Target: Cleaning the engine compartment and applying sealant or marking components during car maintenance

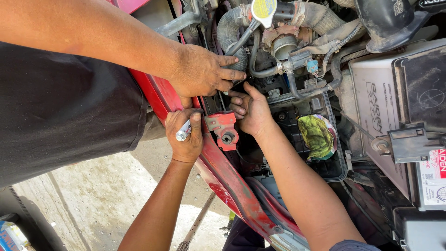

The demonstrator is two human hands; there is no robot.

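The person's left hand [186, 135] is closed around a small silver, pen-shaped metal tool [183, 132], its blunt end sticking out between thumb and forefinger, and it rests against the outer edge of the red painted front panel of the car [218, 179]. Just beside it, on that panel's top edge, sits a red metal latch bracket with a round hole [224, 130]. The person's right hand [251, 111] reaches down inside the engine bay just behind the bracket, fingers curled inward; whether it grips anything there I cannot tell, since the fingertips are hidden. A co-worker's hand [202, 74] comes in from the upper left, its forearm above a dark shirt [60, 111], and presses its fingers against a ribbed black rubber hose [230, 32] right above the person's right hand. Near the top edge of the bay a yellow and white round cap [264, 10] stands over the hose. A crumpled green rag [317, 136] lies in a black plastic tray [337, 169] at the middle, and a white boxy car battery [376, 107] sits toward the right edge.
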